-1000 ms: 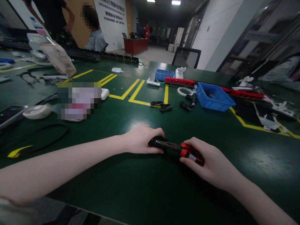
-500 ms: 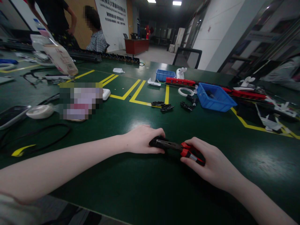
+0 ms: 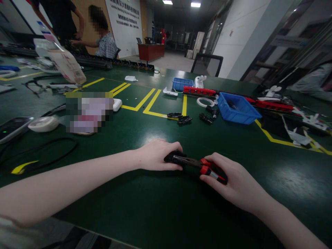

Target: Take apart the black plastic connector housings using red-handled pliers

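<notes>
Red-handled pliers [image 3: 199, 165] lie low over the green table [image 3: 155, 207] in front of me. My right hand [image 3: 230, 181] is closed around the red and black handles. The dark jaws point left into a small black part [image 3: 173, 156], which my left hand [image 3: 157, 155] covers and holds down with curled fingers. Most of that part is hidden under my left fingers.
A blue bin [image 3: 237, 109], a smaller blue bin [image 3: 182, 83], red strips [image 3: 199, 90], a white tape ring [image 3: 204, 101] and black clips [image 3: 183, 119] lie beyond. A black cable [image 3: 46, 152], a phone [image 3: 11, 127] and a white roll [image 3: 43, 123] sit left. Two people stand far left.
Both hands stay in place on the pliers and the black part. A person at the far left has stretched an arm out. The view shifted slightly.
</notes>
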### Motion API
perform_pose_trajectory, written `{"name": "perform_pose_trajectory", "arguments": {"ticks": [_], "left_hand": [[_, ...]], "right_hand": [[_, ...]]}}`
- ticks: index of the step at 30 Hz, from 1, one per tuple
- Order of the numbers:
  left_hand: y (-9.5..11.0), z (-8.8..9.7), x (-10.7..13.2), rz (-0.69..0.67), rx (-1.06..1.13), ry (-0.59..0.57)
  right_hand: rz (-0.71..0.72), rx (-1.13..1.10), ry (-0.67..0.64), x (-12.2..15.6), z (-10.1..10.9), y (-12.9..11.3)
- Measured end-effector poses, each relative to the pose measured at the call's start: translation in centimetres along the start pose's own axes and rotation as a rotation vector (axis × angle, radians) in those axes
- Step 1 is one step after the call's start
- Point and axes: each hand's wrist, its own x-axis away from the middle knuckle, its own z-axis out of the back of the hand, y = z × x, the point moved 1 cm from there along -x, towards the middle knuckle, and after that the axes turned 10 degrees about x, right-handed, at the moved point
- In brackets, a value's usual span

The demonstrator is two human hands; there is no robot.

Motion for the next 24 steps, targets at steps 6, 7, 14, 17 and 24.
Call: {"name": "perform_pose_trajectory", "arguments": {"ticks": [6,7,14,17,24], "left_hand": [[0.09,0.09,-0.03,0.021,0.023,0.008],[0.07,0.09,-0.02,0.023,0.025,0.014],[0.06,0.07,0.06,0.012,0.03,0.031],[0.05,0.07,0.03,0.017,0.03,0.037],[-0.01,-0.02,0.15,0.005,0.028,0.047]], "right_hand": [[-0.01,-0.007,-0.018,0.18,0.43,0.21],[-0.014,-0.005,-0.022,0.19,0.5,0.22],[-0.025,0.004,-0.041,0.18,0.68,0.33],[-0.021,0.01,-0.037,0.24,0.67,0.42],[-0.025,0.018,-0.025,0.41,0.67,0.66]]}}
